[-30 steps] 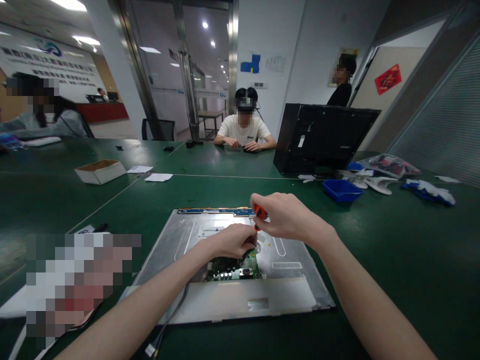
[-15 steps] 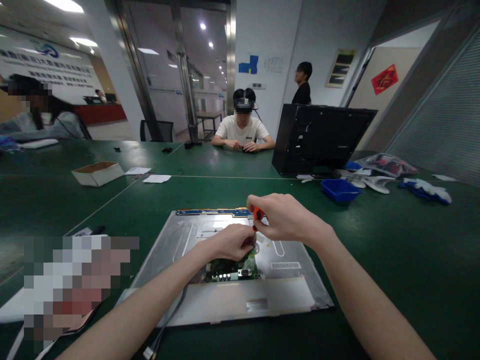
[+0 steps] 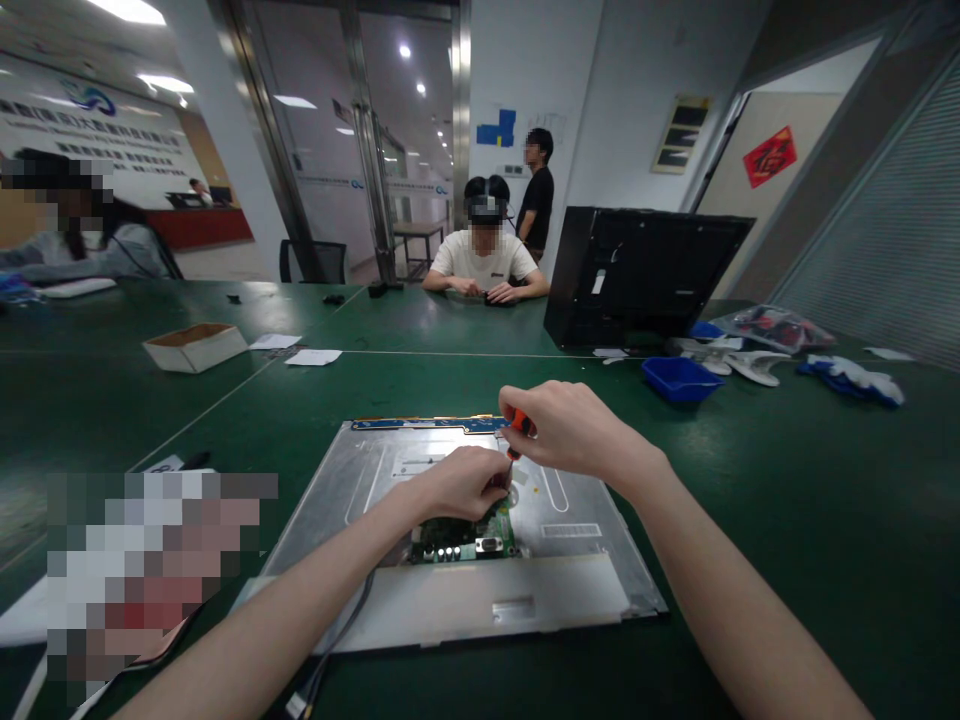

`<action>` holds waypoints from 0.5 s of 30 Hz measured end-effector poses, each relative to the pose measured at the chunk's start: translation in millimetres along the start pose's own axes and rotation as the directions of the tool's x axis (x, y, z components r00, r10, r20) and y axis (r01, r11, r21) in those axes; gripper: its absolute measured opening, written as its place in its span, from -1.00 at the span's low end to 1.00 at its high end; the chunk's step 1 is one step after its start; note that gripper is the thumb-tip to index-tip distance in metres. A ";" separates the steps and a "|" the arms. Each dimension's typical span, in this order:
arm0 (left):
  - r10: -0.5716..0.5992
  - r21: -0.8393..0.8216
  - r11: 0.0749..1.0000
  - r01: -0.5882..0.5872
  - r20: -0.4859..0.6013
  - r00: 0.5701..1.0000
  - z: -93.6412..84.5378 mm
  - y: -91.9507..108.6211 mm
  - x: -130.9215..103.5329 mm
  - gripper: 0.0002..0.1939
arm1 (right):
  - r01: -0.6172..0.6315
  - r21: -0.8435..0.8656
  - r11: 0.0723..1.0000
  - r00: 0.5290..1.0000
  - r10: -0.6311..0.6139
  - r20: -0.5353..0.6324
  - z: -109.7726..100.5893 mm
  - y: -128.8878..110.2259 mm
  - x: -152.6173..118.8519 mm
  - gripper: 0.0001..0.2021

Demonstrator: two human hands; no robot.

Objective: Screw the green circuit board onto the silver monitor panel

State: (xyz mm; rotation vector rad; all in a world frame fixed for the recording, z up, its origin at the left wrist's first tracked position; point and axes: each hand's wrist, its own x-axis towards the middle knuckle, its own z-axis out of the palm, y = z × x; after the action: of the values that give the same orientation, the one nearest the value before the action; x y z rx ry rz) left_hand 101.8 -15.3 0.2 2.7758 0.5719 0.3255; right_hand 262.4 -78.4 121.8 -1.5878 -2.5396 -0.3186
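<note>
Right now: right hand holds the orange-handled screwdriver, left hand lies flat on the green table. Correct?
No, the left hand is wrong. Head view: left hand is over the circuit board, fingers curled near the screwdriver's lower end, not flat on the green table. Right hand does hold the orange-handled screwdriver.

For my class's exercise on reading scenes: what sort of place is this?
Probably office space used for electronics work: a flat display panel with an exposed green circuit board lies on a green tabletop, and glass doors and a reception desk stand beyond.
</note>
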 end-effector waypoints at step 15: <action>-0.013 -0.016 1.000 0.013 0.002 1.000 -0.8 0.0 0.2 -0.90 | 0.015 0.057 0.998 1.000 -0.016 0.019 1.3 2.2 -1.1 -0.87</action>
State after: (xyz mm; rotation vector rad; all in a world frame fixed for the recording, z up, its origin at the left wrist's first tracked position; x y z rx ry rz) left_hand 101.8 -15.0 1.0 2.7555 0.5847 0.3229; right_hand 264.9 -78.1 120.5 -1.5589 -2.5522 -0.2313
